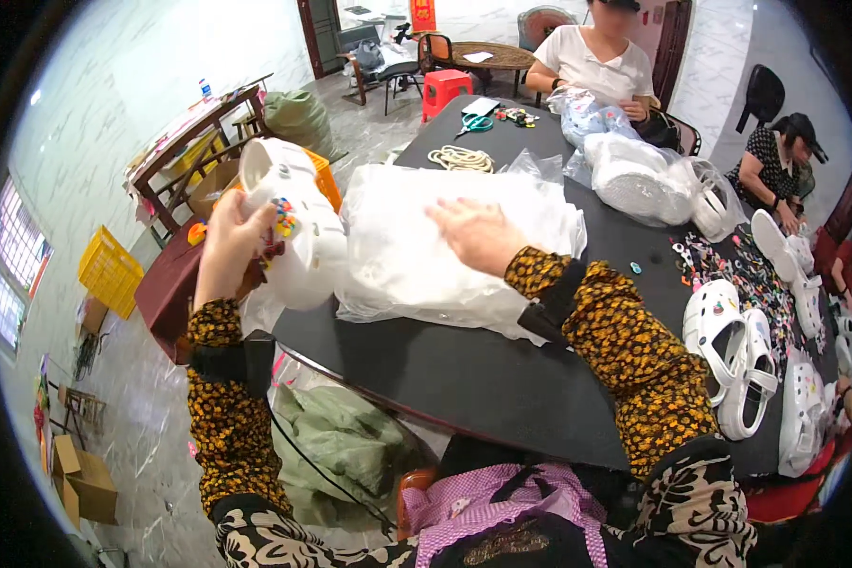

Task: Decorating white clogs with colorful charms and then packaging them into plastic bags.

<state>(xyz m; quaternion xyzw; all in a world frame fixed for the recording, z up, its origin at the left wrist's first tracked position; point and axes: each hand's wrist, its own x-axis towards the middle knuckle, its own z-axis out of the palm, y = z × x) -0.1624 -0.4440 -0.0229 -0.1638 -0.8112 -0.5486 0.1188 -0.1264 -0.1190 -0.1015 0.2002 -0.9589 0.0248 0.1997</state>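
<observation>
My left hand (225, 248) is closed on a white clog (314, 227) at the left edge of the table, raised beside the bag. Colourful charms (285, 220) show on the clog near my fingertips. It may be a pair held together; I cannot tell. My right hand (481, 235) lies with its fingers stretched out on a large clear plastic bag (388, 279) that looks full of something white. What the bag holds is blurred by the plastic.
The black table (426, 374) carries a coil of cord (461, 158), teal scissors (475, 122), bagged white clogs (630, 180), scattered charms (734, 275) and loose white clogs (715, 331). Two people sit across and at right. A green sack (341, 445) lies below; a yellow crate (111, 271) stands left.
</observation>
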